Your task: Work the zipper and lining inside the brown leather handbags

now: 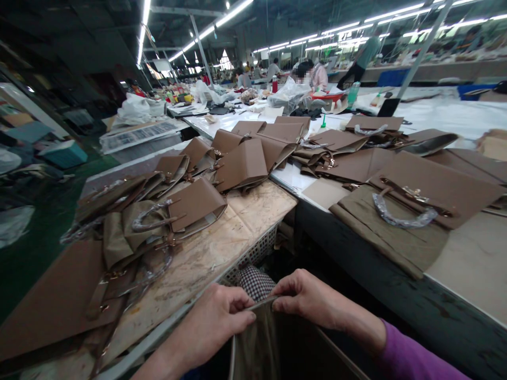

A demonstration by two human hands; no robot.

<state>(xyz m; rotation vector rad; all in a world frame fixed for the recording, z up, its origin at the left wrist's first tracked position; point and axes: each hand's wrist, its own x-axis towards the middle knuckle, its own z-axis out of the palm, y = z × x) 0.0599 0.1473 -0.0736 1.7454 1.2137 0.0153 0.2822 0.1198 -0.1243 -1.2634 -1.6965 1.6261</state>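
At the lower middle, an olive-brown bag (295,338) hangs between my hands, its upper edge facing up and its lower part cut off by the frame. My left hand (216,319) pinches that edge between thumb and fingers. Just to the right, my right hand (317,301) pinches the same edge, a short gap from the left fingertips. A checked black-and-white cloth (253,282) shows behind the pinched edge. Right of my hands, a brown handbag (396,232) with a plastic-wrapped handle (404,214) lies on the table, its olive lining turned out.
Several brown handbags (241,163) lie heaped on the worn wooden board (233,227) and the white table. A large brown bag (59,295) lies at the left. A perforated crate (255,250) sits under the board's edge. Several people (319,76) are at the far tables.
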